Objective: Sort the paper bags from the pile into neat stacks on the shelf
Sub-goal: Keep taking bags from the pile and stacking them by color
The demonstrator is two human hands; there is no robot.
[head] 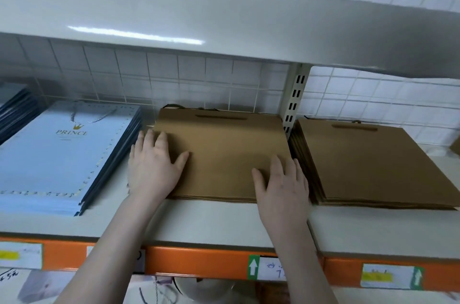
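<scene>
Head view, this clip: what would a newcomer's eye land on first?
First, the two bare hands pressed flat on the middle stack of brown paper bags, the left hand at its left edge and the right hand at its front right corner. Next, the light blue PRINCE bags stacked to the left and a second brown stack to the right, all above the shelf's orange front rail.

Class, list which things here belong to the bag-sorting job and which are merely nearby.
Job: middle stack of flat brown paper bags; left hand; right hand; right brown bag stack; pale blue "PRINCE" bag stack; grey shelf board.

Nearby: orange shelf edge labels; white wire grid.
</scene>
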